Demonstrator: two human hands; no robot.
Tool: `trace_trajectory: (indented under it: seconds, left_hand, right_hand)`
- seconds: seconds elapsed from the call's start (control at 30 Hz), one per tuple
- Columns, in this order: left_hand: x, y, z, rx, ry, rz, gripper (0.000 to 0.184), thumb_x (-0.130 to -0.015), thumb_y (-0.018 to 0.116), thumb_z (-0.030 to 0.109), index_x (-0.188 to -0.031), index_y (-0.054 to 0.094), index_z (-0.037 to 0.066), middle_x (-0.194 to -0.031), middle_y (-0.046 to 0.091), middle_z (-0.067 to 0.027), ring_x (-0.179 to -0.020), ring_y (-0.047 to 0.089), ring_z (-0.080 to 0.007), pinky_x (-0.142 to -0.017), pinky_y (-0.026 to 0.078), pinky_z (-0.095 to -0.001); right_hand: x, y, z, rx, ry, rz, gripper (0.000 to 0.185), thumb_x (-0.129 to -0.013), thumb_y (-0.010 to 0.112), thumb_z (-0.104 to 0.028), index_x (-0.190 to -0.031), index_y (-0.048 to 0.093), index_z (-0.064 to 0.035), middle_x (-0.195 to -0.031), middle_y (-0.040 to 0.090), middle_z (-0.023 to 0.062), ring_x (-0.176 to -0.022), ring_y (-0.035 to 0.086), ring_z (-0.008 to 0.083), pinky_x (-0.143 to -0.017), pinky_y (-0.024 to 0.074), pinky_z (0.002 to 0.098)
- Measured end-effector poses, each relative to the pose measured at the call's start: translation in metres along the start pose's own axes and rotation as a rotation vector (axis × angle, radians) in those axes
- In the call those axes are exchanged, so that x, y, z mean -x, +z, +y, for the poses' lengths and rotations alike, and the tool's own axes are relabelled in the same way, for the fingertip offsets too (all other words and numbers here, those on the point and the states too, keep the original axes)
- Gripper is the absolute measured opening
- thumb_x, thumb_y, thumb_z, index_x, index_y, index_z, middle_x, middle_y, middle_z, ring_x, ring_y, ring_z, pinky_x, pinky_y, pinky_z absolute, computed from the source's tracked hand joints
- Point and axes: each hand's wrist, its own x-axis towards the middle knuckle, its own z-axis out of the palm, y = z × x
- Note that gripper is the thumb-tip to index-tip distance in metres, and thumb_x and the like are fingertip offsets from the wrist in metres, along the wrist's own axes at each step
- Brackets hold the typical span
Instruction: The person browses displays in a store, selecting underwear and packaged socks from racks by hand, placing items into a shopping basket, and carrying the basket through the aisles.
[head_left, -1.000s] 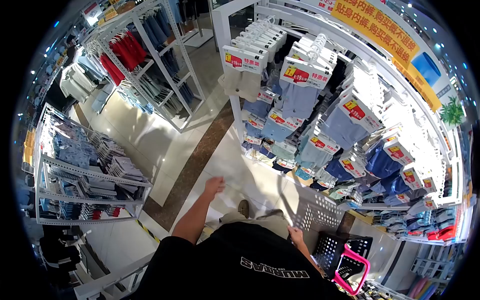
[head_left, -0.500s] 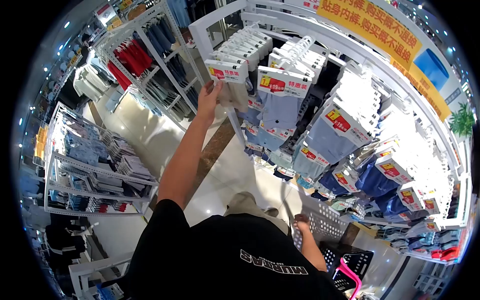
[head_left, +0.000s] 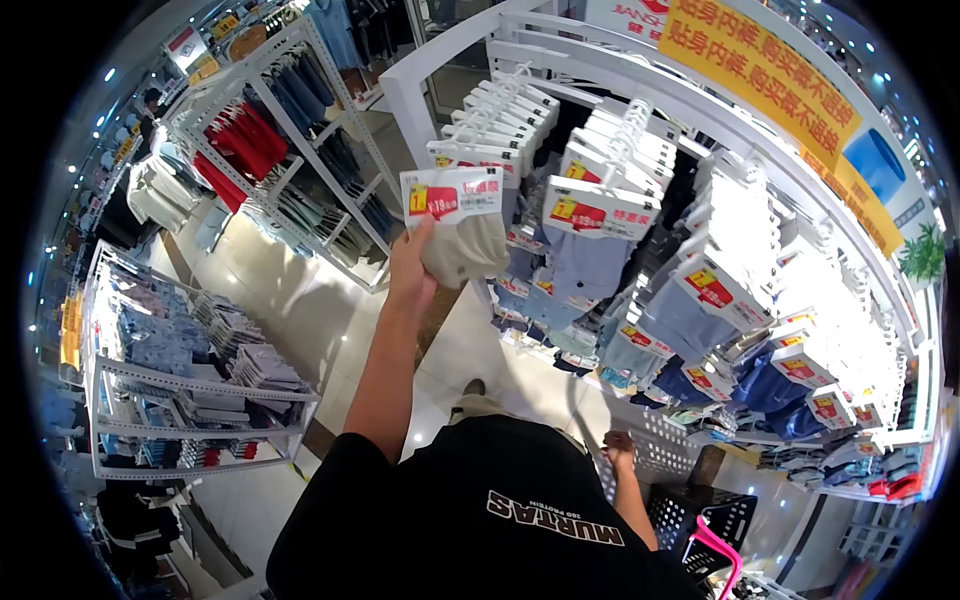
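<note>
My left hand [head_left: 412, 268] grips a pack of beige underwear [head_left: 465, 245] by its left side, thumb over the white header card with a red and yellow price label. The pack is in front of the rack, close to a row of similar hanging packs [head_left: 480, 158]. To its right hangs a pack of light blue underwear [head_left: 590, 262] with the same kind of card. Low on the right, my right hand [head_left: 618, 450] is closed beside my body; what it holds, if anything, is hidden. Near it stands a black perforated basket [head_left: 735, 515] with a pink handle [head_left: 718, 545].
A white rack [head_left: 400, 100] full of packs fills the right side, under a yellow sign [head_left: 765, 80]. At left, a low white shelf unit [head_left: 200, 425] holds folded clothes. Red clothes [head_left: 240, 145] hang on another rack behind. Tiled floor [head_left: 300, 290] runs between them.
My left hand has drawn the beige pack away from the hanging row, toward me and downward. The whole view has shifted slightly. My right hand stays closed at my side.
</note>
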Motion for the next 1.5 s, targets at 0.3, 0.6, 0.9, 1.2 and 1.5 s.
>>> trace_trajectory:
  seconds: [0.3,0.6,0.9,1.2,1.5]
  left_hand:
    - [-0.002,-0.023,0.035,-0.234,-0.016,-0.218,0.031,-0.099,0.065,0.021,-0.121,0.062,-0.001,-0.113,0.07,-0.0075,-0.099,0.065,-0.0127,-0.087,0.053,-0.0285]
    - [0.029,-0.047,0.028,-0.519,-0.276,-0.426,0.029,-0.1,0.064,0.017,-0.123,0.063,0.0,-0.11,0.07,-0.0059,-0.099,0.065,-0.0133,-0.089,0.052,-0.0294]
    - [0.074,-0.068,-0.055,-0.322,-0.772,-0.595,0.034,-0.101,0.062,0.02,-0.128,0.059,-0.001,-0.115,0.068,-0.0064,-0.1,0.064,-0.0122,-0.088,0.052,-0.0284]
    - [0.067,-0.084,-0.061,-0.409,-0.805,-0.827,0.032,-0.103,0.059,0.025,-0.121,0.061,-0.002,-0.104,0.068,-0.0036,-0.091,0.062,-0.0088,-0.082,0.052,-0.0271]
    - [0.063,-0.096,-0.044,-0.074,-1.018,-0.737,0.033,-0.106,0.053,0.02,-0.129,0.057,-0.002,-0.111,0.067,-0.0055,-0.101,0.063,-0.0105,-0.092,0.05,-0.0278]
  right_hand:
    - [0.062,0.122,-0.236,-0.025,-0.434,-0.084,0.026,-0.092,0.067,-0.018,-0.11,0.067,0.0017,-0.091,0.071,0.0086,-0.079,0.067,0.0144,-0.067,0.0521,0.0282]
    - [0.143,0.158,-0.374,-0.561,-0.581,0.003,0.027,-0.103,0.057,-0.023,-0.113,0.064,0.001,-0.094,0.067,0.0061,-0.082,0.063,0.0131,-0.074,0.0514,0.0275]
    - [0.205,0.157,-0.379,-0.579,-0.434,0.173,0.036,-0.094,0.07,-0.018,-0.123,0.057,0.0,-0.105,0.066,0.0055,-0.092,0.061,0.0093,-0.08,0.0503,0.0257]
    - [0.202,0.154,-0.366,-1.03,-0.378,0.286,0.034,-0.096,0.067,-0.013,-0.125,0.054,0.0008,-0.109,0.065,0.0083,-0.097,0.063,0.0127,-0.088,0.0509,0.028]
    - [0.177,0.167,-0.382,-1.328,-0.195,0.049,0.042,-0.103,0.058,-0.03,-0.134,0.051,-0.0016,-0.115,0.066,0.0127,-0.099,0.067,0.0212,-0.088,0.056,0.0364]
